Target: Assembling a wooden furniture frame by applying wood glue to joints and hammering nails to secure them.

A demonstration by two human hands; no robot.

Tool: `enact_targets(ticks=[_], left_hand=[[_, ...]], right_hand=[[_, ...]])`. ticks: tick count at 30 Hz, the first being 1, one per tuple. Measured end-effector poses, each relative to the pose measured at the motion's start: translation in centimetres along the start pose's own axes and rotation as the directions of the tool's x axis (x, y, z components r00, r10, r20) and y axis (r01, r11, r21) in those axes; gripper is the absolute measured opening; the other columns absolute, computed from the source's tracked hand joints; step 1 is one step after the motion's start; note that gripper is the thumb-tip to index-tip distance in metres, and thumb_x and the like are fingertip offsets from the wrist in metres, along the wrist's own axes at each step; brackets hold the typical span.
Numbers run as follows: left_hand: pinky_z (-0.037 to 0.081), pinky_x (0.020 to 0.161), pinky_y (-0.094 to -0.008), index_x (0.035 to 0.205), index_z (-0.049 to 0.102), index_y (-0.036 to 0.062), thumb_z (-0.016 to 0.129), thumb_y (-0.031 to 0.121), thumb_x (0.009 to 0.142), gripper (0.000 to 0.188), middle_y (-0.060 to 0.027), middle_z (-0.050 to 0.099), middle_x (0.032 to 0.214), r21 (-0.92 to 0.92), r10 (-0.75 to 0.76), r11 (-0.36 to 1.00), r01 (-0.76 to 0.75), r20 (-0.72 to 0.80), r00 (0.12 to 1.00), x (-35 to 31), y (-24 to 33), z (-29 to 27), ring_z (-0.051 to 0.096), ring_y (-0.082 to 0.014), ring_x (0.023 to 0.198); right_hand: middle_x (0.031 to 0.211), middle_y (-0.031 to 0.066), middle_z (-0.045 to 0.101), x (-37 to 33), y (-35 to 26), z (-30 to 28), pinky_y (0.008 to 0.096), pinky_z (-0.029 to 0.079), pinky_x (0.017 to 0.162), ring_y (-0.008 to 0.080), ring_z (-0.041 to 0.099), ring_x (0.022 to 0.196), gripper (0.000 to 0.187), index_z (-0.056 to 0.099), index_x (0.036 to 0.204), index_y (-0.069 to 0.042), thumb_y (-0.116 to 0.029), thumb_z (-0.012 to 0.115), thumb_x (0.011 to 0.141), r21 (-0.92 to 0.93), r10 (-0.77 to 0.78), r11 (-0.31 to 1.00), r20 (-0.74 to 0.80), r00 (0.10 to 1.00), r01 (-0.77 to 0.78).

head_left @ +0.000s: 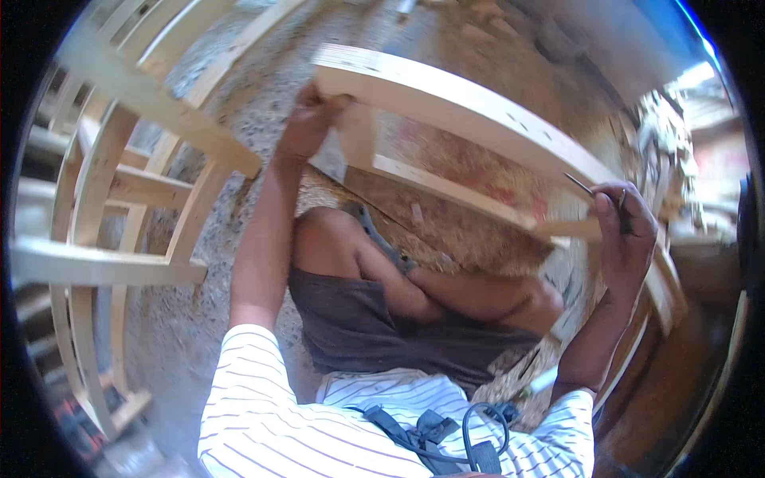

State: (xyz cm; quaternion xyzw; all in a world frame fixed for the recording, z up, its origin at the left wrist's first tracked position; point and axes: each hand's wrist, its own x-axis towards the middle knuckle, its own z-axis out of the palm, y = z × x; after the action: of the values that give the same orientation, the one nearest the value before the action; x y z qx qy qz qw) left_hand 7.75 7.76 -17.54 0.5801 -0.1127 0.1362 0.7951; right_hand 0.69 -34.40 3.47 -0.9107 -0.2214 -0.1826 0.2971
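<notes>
In front of me stands a pale wooden frame (454,107), made of a long top board, a lower rail and short end pieces. Several small dark marks dot the top board toward its right half. My left hand (309,123) is closed at the frame's left corner, fingers curled against the wood just under the board's end. Near the board's right end, my right hand (627,219) pinches a thin dark pencil-like rod (579,184), its tip pointing left over the board. Whether the rod's tip touches the wood, I cannot tell.
More slatted wooden frames (111,199) are stacked at the left. My crossed legs (414,279) are close behind the frame. Wood scraps and strips (661,151) lie at the right, beside a brown surface (685,382). A dark cable (486,422) hangs at my chest.
</notes>
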Motion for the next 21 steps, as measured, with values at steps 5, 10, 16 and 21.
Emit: enact_targets(ticks=[5,10,16,21], left_hand=[[0.053,0.093,-0.0285,0.124,0.067,0.0055,0.079,0.010,0.088,0.039,-0.0024,0.074,0.112,-0.101,-0.001,0.995,0.004,0.027,1.000,-1.4,3.9,-0.2,0.067,-0.0103,0.104],[0.054,0.095,-0.0301,0.127,0.066,0.0058,0.079,0.008,0.088,0.041,-0.0036,0.073,0.115,-0.166,0.012,0.986,0.000,0.074,0.997,-0.9,4.1,0.6,0.067,-0.0108,0.105],[0.054,0.092,-0.0288,0.127,0.065,0.0035,0.080,0.012,0.089,0.042,-0.0044,0.072,0.114,-0.187,-0.028,0.981,0.044,0.084,0.996,-0.6,4.1,0.8,0.066,-0.0104,0.103],[0.053,0.089,-0.0274,0.124,0.065,0.0026,0.081,0.017,0.088,0.041,-0.0036,0.072,0.110,-0.152,0.009,0.988,0.001,0.067,0.998,-0.2,4.3,1.1,0.065,-0.0095,0.099]], right_hand=[[0.082,0.0171,0.062,8.9,-12.0,8.6,0.0458,0.050,0.069,0.0390,0.063,0.077,0.013,0.057,0.093,-0.003,-0.013,0.064,0.097,-0.014,-0.365,0.927,0.193,0.911,0.374],[0.083,0.0193,0.062,13.5,-15.1,12.9,0.0487,0.049,0.072,0.0419,0.062,0.080,0.016,0.056,0.096,-0.001,-0.016,0.063,0.097,-0.085,-0.542,0.810,0.271,0.795,0.581],[0.083,0.0195,0.061,15.2,-16.0,13.4,0.0487,0.048,0.074,0.0428,0.060,0.080,0.017,0.058,0.099,0.000,-0.017,0.063,0.096,-0.103,-0.534,0.782,0.398,0.746,0.614],[0.083,0.0219,0.063,18.1,-16.3,14.5,0.0527,0.049,0.077,0.0441,0.064,0.088,0.012,0.057,0.094,0.000,-0.012,0.060,0.094,-0.045,-0.648,0.661,0.468,0.600,0.749]])
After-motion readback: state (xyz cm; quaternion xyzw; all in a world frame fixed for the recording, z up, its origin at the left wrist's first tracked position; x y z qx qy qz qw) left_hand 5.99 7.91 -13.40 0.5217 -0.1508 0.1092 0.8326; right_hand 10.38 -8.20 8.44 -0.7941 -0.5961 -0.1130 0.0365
